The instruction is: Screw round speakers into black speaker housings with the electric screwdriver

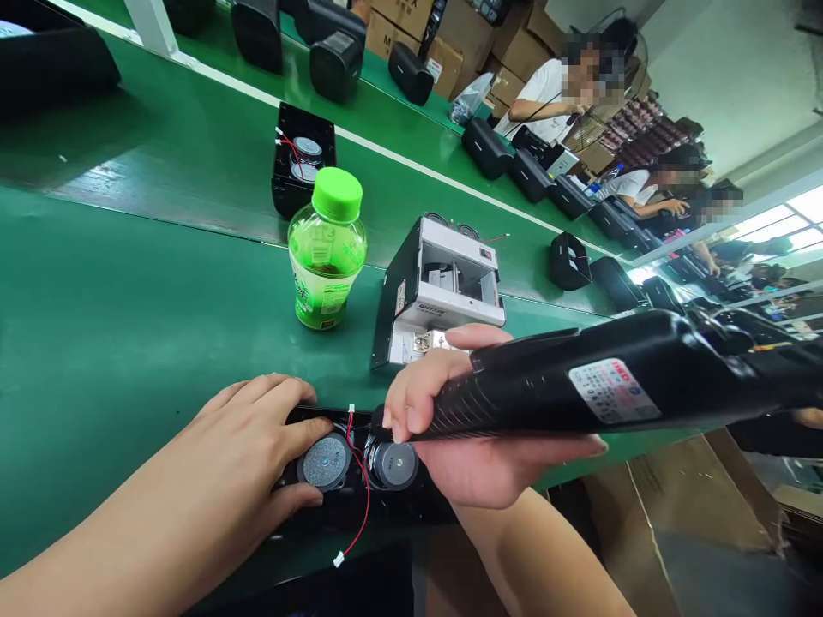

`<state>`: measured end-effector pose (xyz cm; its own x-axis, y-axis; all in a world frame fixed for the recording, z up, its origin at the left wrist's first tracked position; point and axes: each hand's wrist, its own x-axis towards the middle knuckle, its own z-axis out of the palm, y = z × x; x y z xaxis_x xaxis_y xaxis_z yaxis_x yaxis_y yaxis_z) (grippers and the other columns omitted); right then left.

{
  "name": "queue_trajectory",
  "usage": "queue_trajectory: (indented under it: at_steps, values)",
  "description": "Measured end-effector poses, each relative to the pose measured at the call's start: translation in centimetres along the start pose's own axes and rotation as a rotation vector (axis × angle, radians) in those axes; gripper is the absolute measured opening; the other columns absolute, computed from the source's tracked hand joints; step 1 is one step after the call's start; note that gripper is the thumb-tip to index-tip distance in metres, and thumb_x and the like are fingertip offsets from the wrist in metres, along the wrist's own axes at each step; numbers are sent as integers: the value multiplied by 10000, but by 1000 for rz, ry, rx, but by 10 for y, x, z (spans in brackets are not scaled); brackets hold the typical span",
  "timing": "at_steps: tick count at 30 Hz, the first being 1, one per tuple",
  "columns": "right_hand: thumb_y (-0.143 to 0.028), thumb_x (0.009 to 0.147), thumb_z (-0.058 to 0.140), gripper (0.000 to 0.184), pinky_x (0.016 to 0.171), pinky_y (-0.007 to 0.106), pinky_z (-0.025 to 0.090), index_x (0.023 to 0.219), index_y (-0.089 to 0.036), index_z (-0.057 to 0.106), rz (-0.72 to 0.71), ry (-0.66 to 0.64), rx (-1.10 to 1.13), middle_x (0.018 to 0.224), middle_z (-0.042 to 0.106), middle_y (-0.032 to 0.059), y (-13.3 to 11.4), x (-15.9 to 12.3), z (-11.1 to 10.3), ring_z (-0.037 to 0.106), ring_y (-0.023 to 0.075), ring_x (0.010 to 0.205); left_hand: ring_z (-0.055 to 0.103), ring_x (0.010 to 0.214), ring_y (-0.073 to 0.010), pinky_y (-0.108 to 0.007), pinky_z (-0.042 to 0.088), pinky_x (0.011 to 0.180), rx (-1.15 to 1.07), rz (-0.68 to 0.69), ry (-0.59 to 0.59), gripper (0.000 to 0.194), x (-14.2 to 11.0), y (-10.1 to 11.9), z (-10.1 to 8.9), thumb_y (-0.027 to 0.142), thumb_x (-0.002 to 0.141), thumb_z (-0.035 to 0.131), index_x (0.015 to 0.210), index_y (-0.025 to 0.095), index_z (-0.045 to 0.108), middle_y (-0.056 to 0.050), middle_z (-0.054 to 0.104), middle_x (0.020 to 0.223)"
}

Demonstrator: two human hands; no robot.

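Left hand [250,437] spread on speaker driver [327,461], right hand [443,454] clenching black electric screwdriver [617,386]

A green conveyor bench [129,326] is extending diagonally from the near left toward the far right, with a white rail [334,128] dividing its surface lengthwise. Cardboard boxes [507,56] are standing stacked beyond its far side. A pale wall [726,77] is rising at the far right, and windows [781,218] are admitting daylight there. Flattened cardboard [681,497] is lying on the floor [720,566] at the near right.
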<state>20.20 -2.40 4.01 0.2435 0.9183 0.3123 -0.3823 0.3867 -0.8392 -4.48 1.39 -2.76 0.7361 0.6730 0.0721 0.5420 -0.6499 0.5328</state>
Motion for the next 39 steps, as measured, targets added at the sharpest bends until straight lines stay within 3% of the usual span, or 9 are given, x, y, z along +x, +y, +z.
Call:
queue_trajectory:
  at_steps: [11, 15, 19, 25, 29, 33, 36, 39]
  values:
    - [-1088, 949, 853, 832, 468, 321, 613, 1255, -314, 851, 8, 8, -93, 647, 796, -49, 3, 1, 4, 678, 213, 439, 909, 1226, -452, -723, 793, 1038, -18, 22, 31, 559, -1, 1, 0, 215, 742, 1121, 1237, 440, 992, -77, 891, 1340]
    - [-1092, 942, 848, 825, 493, 332, 630, 1253, -328, 864, 48, -59, -88, 665, 807, -45, 6, 0, 3, 701, 217, 472, 907, 1239, -453, -734, 791, 1072, -28, 15, 5, 565, 2, 2, -2, 250, 772, 1148, 1287, 434, 1004, -91, 896, 1341]
    - [-1053, 1017, 811, 772, 484, 328, 575, 1280, -331, 890, -40, -88, -88, 694, 808, -40, 22, -8, -1, 658, 199, 467, 899, 1244, -447, -757, 781, 1084, -39, -20, -51, 546, 6, 5, -7, 258, 794, 1159, 1282, 453, 1015, -88, 896, 1342]
    - [-1164, 940, 762, 939, 639, 413, 677, 1310, -302, 798, 41, -103, -203, 747, 795, -45, 30, -15, -11, 713, 215, 570, 894, 1249, -442, -736, 763, 1110, -32, -52, -87, 529, 8, 6, -9, 309, 825, 1171, 1311, 453, 1021, -95, 891, 1344]
    - [-1085, 982, 816, 848, 761, 422, 730, 1340, -316, 812, 58, -145, -175, 834, 859, -29, 25, -17, -11, 783, 211, 664, 884, 1237, -462, -745, 758, 1095, -1, -73, -115, 606, 12, 8, -11, 286, 786, 1194, 1343, 455, 1027, -98, 886, 1328]
    - [-1053, 971, 859, 827, 856, 440, 790, 1330, -308, 843, 25, -88, -208, 859, 886, -21, 28, -22, -6, 843, 222, 737, 884, 1259, -478, -750, 756, 1101, 10, -93, -134, 614, 13, 12, -15, 297, 805, 1195, 1376, 446, 1025, -106, 889, 1350]
    - [-1019, 1007, 860, 781, 725, 382, 749, 1414, -353, 876, -1, -48, -174, 876, 884, -31, 15, -22, -2, 813, 204, 677, 886, 1270, -470, -736, 757, 1101, 32, -90, -139, 563, 10, 14, -15, 294, 843, 1169, 1370, 429, 1024, -120, 893, 1385]
    - [-1022, 1043, 821, 726, 571, 360, 669, 1411, -402, 906, -60, 50, -154, 778, 832, -56, -26, -13, 1, 748, 207, 568, 884, 1297, -463, -732, 755, 1123, 54, -74, -133, 493, 6, 12, -13, 271, 889, 1094, 1353, 420, 1017, -126, 888, 1420]
